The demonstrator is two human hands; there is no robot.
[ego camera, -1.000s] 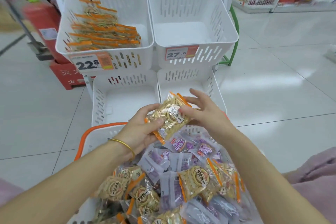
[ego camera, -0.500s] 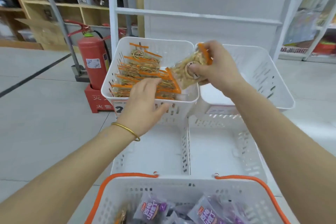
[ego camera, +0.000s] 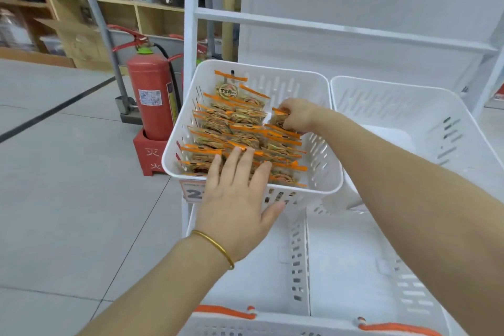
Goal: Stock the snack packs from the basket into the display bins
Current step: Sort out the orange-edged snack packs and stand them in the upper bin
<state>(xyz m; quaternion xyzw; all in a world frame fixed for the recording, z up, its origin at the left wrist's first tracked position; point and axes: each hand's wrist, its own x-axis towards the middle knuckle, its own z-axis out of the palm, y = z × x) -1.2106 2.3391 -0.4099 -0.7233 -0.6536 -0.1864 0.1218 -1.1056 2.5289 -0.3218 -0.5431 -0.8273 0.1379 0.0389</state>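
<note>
The right hand [ego camera: 297,117], in the middle of the frame, has its fingers curled tight around the top of one orange-edged snack pack [ego camera: 279,118] and pinches it, holding it upright. The left hand [ego camera: 236,200] lies flat and relaxed, fingers straight and slightly spread, their tips [ego camera: 240,152] resting on the front rows of stocked packs [ego camera: 240,137] while the palm hangs over the near rim and hides most of the price tag [ego camera: 191,192]. A gold bangle [ego camera: 215,245] sits on that wrist. Half a second ago the right hand held the pack raised above the divide between the two upper bins; it has since come down inside the upper left bin [ego camera: 319,150], and the left hand has slid forward from the front rim onto the packs. The held pack now stands in the right rear part of that bin, just behind the right-hand row and beside the rows at the back, well beyond the left fingertips. The upper right bin [ego camera: 409,106] lies just beside it. Only the rim of the basket [ego camera: 272,327] and its orange handle [ego camera: 226,311] show along the bottom edge. A red fire extinguisher [ego camera: 152,95] stands on the floor at the left.
</note>
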